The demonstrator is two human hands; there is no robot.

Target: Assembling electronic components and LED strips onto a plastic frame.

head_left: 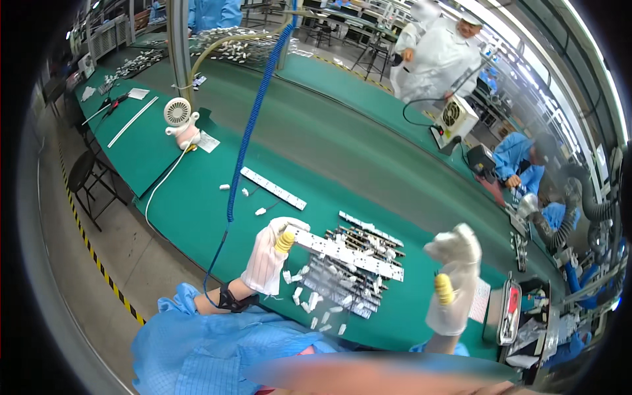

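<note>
Currently clamped in the left hand [268, 255]: one white strip board [347, 254], positioned over a stack of similar boards [339, 284]; clearance or contact between the two not determinable from this view. Location: above the green surface [398, 322], mid-length, toward its near edge. Long axis: roughly parallel to the near edge, extending rightward from the grip to a free end pointed at the right hand [454, 280].

Left hand: gloved, with a yellow finger cot [285, 241], fingers pressed together on the board's left end. Right hand: gloved, also with a yellow cot, just beyond the free end and separated from it by bare green; fingers loosely curled, apart from the thumb, nothing visibly gripped. Nearer hand: left, in direct contact.

Around the stack: loose white connectors [309, 303], scattered toward the near edge. Beyond the left hand, toward the far edge: a single board [273, 188], lying apart. Near the right edge: a metal tray [494, 313]. Toward the left edge: a small fan [178, 112]. Across the surface: a blue coiled cable [247, 131], leading to a dark wrist strap [234, 299]. Past the far edge: a belt [355, 141] and a co-worker in white [434, 56].
</note>
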